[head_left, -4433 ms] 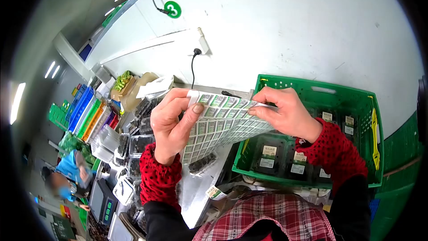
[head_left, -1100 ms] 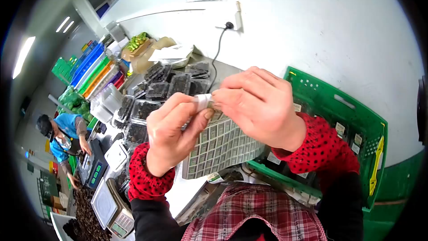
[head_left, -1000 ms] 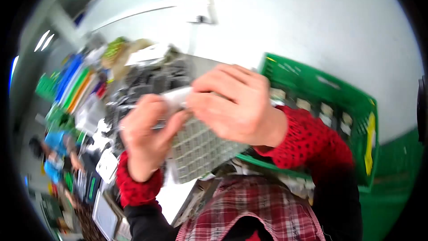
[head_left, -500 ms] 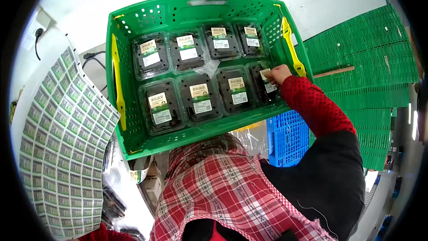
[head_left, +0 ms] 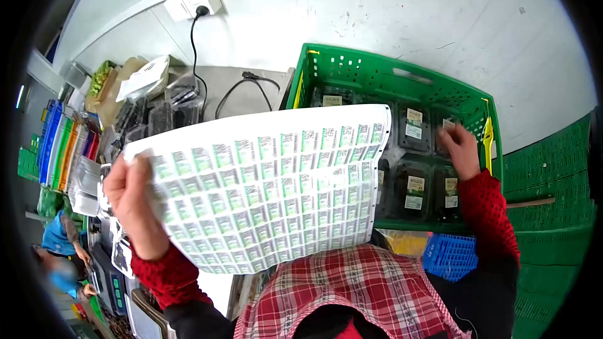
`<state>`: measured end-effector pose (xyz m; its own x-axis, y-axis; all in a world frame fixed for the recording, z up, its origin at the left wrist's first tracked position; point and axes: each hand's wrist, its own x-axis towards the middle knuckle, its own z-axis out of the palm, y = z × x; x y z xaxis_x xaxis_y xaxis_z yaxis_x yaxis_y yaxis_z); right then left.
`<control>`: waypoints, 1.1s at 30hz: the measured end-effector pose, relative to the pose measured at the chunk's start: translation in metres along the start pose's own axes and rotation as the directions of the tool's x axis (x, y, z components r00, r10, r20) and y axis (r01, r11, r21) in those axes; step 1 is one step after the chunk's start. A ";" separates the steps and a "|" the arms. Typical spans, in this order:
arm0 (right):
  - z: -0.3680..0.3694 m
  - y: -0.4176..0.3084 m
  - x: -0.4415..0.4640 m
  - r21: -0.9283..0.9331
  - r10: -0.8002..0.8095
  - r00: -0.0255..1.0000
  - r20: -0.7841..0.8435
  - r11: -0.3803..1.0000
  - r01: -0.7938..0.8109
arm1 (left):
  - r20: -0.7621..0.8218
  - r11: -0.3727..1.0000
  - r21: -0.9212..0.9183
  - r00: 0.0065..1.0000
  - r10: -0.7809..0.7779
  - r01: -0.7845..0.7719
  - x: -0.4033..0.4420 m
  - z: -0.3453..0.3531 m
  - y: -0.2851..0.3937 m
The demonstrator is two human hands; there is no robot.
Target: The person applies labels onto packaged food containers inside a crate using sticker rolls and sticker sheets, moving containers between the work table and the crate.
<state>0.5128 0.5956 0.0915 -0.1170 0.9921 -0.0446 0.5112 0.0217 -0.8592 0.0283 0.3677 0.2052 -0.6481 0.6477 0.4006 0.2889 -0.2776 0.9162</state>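
My left hand (head_left: 133, 204) grips the upper left edge of a large sheet of stickers (head_left: 270, 194), thumb on top. The white sheet carries rows of small green and grey printed labels and hangs across the left part of a green plastic crate (head_left: 402, 63). Over the crate's right side is my right hand (head_left: 463, 150), fingers bent together at a clear-lidded plastic box (head_left: 440, 115); anything between the fingertips is hidden. Nearby boxes, such as one labelled dark box (head_left: 402, 204), stand in rows. The sheet covers several of them.
A grey table (head_left: 232, 81) with a black cable (head_left: 193, 50) and stacked plastic containers (head_left: 160, 118) lies to the left. Farther left, a person in blue (head_left: 59, 235) works beside a scale (head_left: 113, 282). Green slatted panels (head_left: 546, 188) and a blue crate (head_left: 449, 256) are on the right.
The view has swung left. My left hand and the sheet have come up in front of the crate. My right hand has moved from a near-row box to a far-row box.
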 end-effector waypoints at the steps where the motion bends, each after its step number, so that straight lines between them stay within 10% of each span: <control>1: 0.024 -0.051 -0.012 0.324 -0.232 0.972 0.029 0.923 0.210 | 0.052 0.998 -0.035 0.997 -0.052 0.054 0.000 0.008 0.000; 4: 0.067 -0.140 -0.033 0.164 -0.710 0.681 0.179 0.704 0.691 | 0.128 0.991 -0.054 0.985 -0.118 0.126 0.000 0.020 -0.006; 15: 0.108 -0.135 -0.035 0.417 -0.431 0.757 0.491 0.879 0.230 | 0.263 0.994 -0.103 0.965 -0.010 0.038 -0.006 -0.013 -0.048; 18: 0.110 -0.129 -0.040 0.548 -0.526 0.717 0.458 0.802 0.239 | 0.215 0.994 -0.105 0.977 -0.003 0.026 -0.011 -0.012 -0.051; 25: 0.096 -0.140 -0.045 0.226 -0.501 0.696 0.514 0.862 0.454 | 0.098 0.995 -0.004 0.990 0.097 -0.097 -0.023 -0.005 -0.039; 27: 0.105 -0.144 -0.041 0.225 -0.757 0.557 0.342 0.641 0.734 | 0.125 0.991 0.027 0.984 0.126 -0.131 -0.025 0.002 -0.033; 33: 0.115 -0.149 -0.054 0.059 -0.721 0.563 0.404 0.635 0.770 | 0.192 0.986 0.141 0.980 0.057 -0.085 -0.029 0.019 -0.019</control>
<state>0.3452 0.5250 0.1636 -0.7784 0.4935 0.3879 0.1846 0.7706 -0.6100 0.0551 0.3677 0.1765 -0.4833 0.7548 0.4436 0.4396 -0.2289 0.8685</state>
